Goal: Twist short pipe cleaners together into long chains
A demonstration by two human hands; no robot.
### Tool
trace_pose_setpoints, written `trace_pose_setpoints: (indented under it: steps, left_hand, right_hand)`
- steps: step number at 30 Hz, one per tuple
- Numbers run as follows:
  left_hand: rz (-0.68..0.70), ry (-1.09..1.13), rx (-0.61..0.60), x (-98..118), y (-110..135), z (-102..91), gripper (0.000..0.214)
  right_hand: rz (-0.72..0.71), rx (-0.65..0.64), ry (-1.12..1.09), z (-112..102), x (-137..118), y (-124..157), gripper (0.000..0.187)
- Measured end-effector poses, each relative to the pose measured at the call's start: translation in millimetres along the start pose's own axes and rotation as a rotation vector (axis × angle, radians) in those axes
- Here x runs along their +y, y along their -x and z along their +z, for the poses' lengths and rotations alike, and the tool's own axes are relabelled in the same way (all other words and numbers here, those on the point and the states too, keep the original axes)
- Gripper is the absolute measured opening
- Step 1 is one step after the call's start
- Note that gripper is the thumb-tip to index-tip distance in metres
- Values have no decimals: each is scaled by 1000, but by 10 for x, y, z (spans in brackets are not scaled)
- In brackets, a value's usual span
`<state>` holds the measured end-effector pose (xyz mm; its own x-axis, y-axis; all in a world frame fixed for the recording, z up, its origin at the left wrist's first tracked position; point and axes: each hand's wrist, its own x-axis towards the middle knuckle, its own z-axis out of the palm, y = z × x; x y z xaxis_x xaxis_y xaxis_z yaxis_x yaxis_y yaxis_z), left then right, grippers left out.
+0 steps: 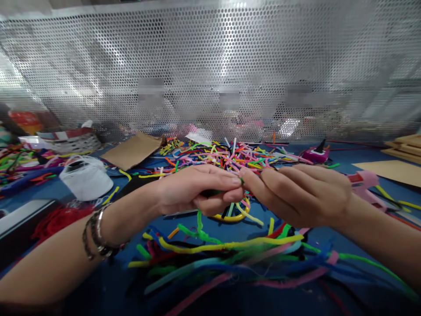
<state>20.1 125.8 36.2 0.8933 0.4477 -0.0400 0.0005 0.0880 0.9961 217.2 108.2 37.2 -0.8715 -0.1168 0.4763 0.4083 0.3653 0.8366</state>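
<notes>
Fingertips point(235, 180) of left hand point(194, 186) and right hand point(299, 193) meet, pinching green bit point(242, 180) between them, mostly hidden. Loose pipe cleaners point(210, 249) lie below on blue table point(348, 153); mixed pile point(226, 153) sits behind hands. Pink tool point(368, 186) lies beside right wrist, partly covered.

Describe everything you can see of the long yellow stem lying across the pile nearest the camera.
The yellow stem is long and thin, with a soft, fuzzy look like a pipe cleaner. It lies roughly sideways, slightly wavy, dipping near its left end and rising gently toward the right. It rests on top of a loose, multicoloured pile on the blue tabletop. Neither the left hand nor the right hand touches it; both are beyond it.
</notes>
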Motion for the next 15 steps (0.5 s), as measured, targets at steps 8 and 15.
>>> trace_pose_setpoints:
  steps: [8, 15]
  left_hand:
    - [191, -1029, 283, 4, -33, 20, 25]
    - [624, -1908, 545, -22, -13, -74, 24]
  right_hand:
    - [487, -208, -671, 23, 10, -44, 31]
    - [950, -372, -1577, 196, -98, -18, 40]
